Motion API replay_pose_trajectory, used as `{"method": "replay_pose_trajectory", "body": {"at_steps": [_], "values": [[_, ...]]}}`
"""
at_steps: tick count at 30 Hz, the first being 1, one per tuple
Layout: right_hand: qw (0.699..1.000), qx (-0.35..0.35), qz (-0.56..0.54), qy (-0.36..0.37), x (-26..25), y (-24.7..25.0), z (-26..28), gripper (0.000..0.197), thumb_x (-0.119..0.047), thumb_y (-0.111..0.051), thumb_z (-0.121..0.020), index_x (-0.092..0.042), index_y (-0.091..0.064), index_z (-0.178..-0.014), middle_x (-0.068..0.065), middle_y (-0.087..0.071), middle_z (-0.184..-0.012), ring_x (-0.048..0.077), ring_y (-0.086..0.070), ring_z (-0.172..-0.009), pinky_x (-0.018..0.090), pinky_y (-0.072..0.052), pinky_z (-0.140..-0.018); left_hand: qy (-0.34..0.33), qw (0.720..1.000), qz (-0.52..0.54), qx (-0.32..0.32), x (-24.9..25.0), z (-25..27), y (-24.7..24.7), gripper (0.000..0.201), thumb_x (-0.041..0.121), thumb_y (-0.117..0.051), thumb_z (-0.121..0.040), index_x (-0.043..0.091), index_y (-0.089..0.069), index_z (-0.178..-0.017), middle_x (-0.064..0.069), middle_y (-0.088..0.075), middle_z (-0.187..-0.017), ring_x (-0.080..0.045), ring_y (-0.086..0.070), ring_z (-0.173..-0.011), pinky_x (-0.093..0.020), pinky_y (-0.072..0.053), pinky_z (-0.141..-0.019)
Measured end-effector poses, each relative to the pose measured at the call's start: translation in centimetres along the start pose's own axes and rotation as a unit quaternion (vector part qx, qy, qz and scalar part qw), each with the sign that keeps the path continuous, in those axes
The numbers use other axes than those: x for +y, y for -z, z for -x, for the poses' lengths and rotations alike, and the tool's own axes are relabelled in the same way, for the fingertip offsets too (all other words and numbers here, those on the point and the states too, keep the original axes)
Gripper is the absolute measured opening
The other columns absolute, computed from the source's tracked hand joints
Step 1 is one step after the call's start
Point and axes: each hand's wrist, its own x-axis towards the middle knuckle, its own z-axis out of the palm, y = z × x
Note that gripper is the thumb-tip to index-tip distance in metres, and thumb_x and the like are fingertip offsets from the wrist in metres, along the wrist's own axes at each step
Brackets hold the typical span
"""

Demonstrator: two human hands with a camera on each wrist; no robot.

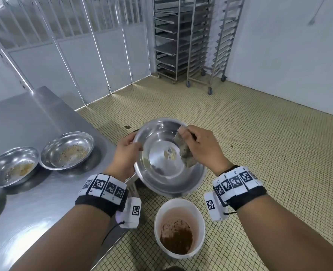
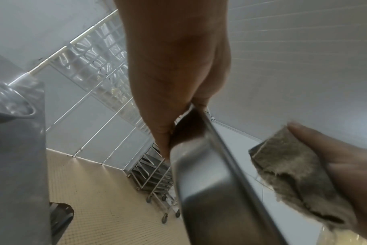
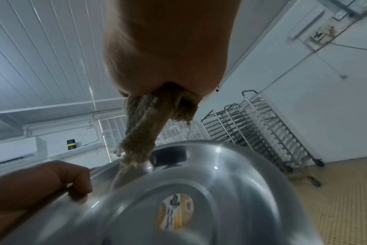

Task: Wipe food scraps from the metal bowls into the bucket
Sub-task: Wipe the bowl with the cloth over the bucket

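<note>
While left hand [image 1: 127, 153] grips the tilted bowl [image 1: 167, 157] by its rim above the bucket [image 1: 179, 227], so scraps would fall in, right hand [image 1: 200, 147] pinches rag [image 1: 184, 151] against its wall; two soiled bowls [image 1: 67, 150] wait on bench [image 1: 44, 192]

Open air between bowl [image 1: 169, 159] and bucket [image 1: 179, 207]

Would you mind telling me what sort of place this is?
Most likely a commercial or canteen kitchen's washing-up area: a stainless steel table, tall wheeled tray racks against the wall, a small-tiled floor, and a bucket holding food scraps.
</note>
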Motion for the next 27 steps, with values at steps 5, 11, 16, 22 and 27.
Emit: {"method": "replay_pose_trajectory", "body": {"at_steps": [5, 11, 16, 22, 27], "values": [[0.996, -0.079, 0.038, -0.001, -0.5, -0.4, -1.2, 0.038, -0.057, -0.052, -0.099, -0.023, -0.068, -0.097, -0.005, -0.068, -0.078, 0.015, -0.062, -0.067, 0.029, -0.046, -0.061, 0.0, 0.997, -0.024, -0.071, -0.5, 0.4, -0.3, 0.04, -0.008, -0.063, -0.089, 0.021, -0.079, -0.111, -0.021, -0.076, -0.103, -0.041, -0.073, -0.083, -0.049, -0.061, -0.075], [0.989, -0.082, 0.115, -0.043, 0.3, -1.6, -1.4, 0.022, -0.045, -0.066, -0.096, -0.027, -0.055, -0.097, -0.014, -0.062, -0.082, 0.002, -0.058, -0.071, 0.023, -0.04, -0.062, -0.005, 0.996, -0.053, -0.071, -0.9, 0.1, -0.2, 0.04, -0.002, -0.06, -0.096, 0.026, -0.077, -0.118, -0.019, -0.077, -0.101, -0.043, -0.073, -0.083, -0.047, -0.063, -0.071], [0.982, -0.064, 0.175, -0.042, 0.2, -3.3, 0.2, 0.016, -0.036, -0.058, -0.102, -0.022, -0.053, -0.11, -0.011, -0.063, -0.091, 0.01, -0.062, -0.081, 0.026, -0.045, -0.068, -0.049, 0.996, -0.055, -0.051, -1.1, 0.5, -0.9, 0.042, 0.0, -0.055, -0.096, 0.031, -0.076, -0.116, -0.013, -0.078, -0.1, -0.039, -0.074, -0.09, -0.046, -0.062, -0.074], [0.956, -0.18, 0.231, -0.013, 2.2, -6.1, 4.0, 0.053, -0.016, -0.044, -0.106, -0.031, -0.037, -0.156, -0.003, -0.04, -0.161, 0.026, -0.055, -0.132, 0.046, -0.043, -0.112, -0.064, 0.997, -0.044, -0.023, -0.8, 0.3, -0.8, 0.04, -0.001, -0.053, -0.096, 0.026, -0.075, -0.115, -0.015, -0.077, -0.095, -0.041, -0.074, -0.087, -0.051, -0.062, -0.073], [0.93, -0.295, 0.219, 0.017, 3.5, -5.3, 5.4, 0.041, -0.02, -0.043, -0.105, -0.039, -0.059, -0.138, -0.008, -0.054, -0.149, 0.02, -0.062, -0.119, 0.032, -0.049, -0.103, -0.091, 0.994, -0.056, 0.025, 0.1, -0.1, -0.2, 0.043, -0.003, -0.052, -0.095, 0.033, -0.074, -0.104, 0.002, -0.078, -0.087, -0.027, -0.075, -0.077, -0.044, -0.063, -0.068]]}}
